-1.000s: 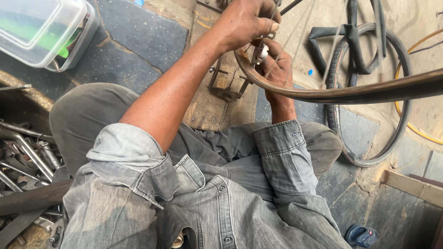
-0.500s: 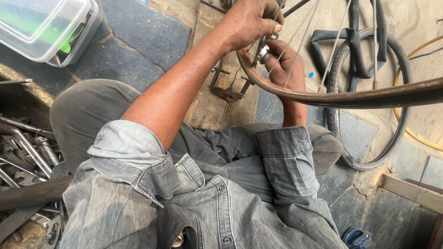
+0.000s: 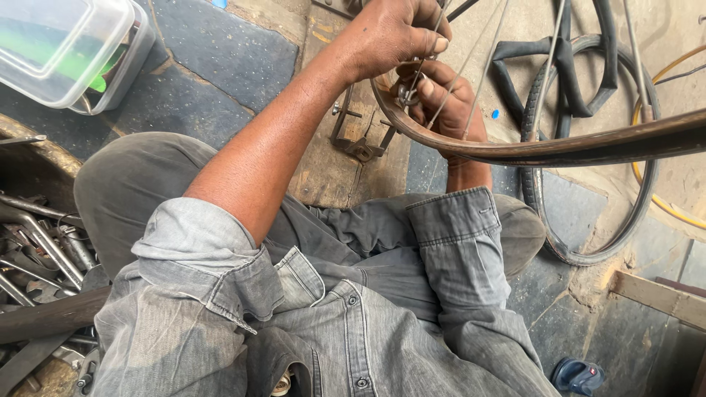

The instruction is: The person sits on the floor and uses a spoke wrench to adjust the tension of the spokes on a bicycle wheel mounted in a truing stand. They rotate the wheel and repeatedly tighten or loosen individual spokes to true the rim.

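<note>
On a stone workshop floor [image 3: 220, 51], the left hand [image 3: 393, 33] grips thin steel spokes [image 3: 482, 66]. The right hand [image 3: 441, 99] pinches a small metal tool [image 3: 404, 94] at the rusty brown wheel rim [image 3: 559, 151], apparently tightening.

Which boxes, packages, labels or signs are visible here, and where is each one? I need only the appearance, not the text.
Clear plastic container: top left on the dark floor, rectangular with rounded corners, lid on, green contents showing through.
No labels, signs or screens can be seen.
</note>
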